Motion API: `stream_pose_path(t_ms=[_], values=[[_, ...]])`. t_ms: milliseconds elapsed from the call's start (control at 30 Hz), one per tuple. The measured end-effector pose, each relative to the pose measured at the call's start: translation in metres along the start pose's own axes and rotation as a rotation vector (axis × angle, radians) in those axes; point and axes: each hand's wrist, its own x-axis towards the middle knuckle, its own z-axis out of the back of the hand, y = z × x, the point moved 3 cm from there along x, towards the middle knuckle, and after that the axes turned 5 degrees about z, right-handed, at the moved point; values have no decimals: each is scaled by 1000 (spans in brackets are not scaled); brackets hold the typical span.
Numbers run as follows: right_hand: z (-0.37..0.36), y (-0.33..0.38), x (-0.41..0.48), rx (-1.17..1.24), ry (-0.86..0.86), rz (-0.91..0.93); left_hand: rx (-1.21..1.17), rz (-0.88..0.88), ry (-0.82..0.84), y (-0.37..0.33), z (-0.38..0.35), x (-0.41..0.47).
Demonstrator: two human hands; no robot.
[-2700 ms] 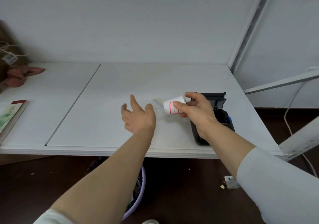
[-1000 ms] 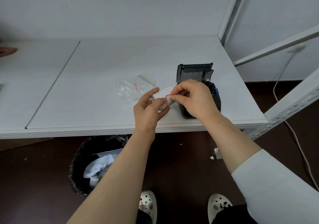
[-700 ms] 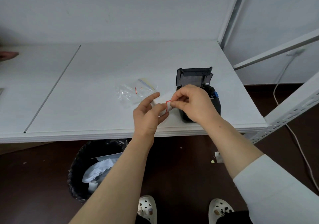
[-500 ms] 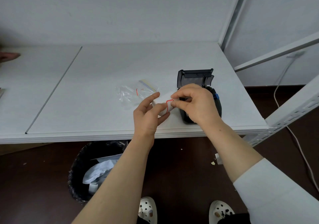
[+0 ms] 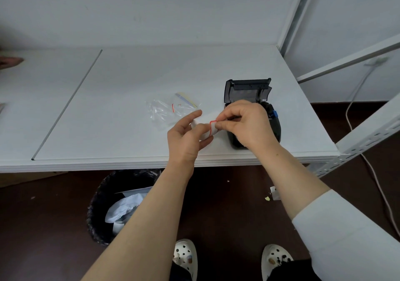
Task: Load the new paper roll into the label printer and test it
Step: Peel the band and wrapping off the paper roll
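Paper roll (image 5: 211, 127), red-bordered labels, held above the surface (image 5: 129, 86) beside the open label printer (image 5: 246, 90): left hand (image 5: 186, 138) cradles it in loosely curled fingers (image 5: 191, 117); right hand (image 5: 249, 122) pinches its leading label between thumb and forefinger.

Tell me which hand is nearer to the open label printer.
Right. The right hand overlaps the label printer in view, pinching the loose end of the paper roll; the left hand holds the roll off to the printer's left.

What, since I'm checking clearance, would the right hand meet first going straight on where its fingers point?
The left hand, just ahead holding the roll that the right hand pinches; depth looks roughly level.
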Motion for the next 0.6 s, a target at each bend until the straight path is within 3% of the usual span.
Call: stream_pose_path(t_ms=[267, 600], values=[[3, 2, 1, -54, 95, -10, 35, -4, 1, 2, -1, 0], [2, -5, -3, -15, 70, -50, 89, -50, -13, -2, -1, 1]])
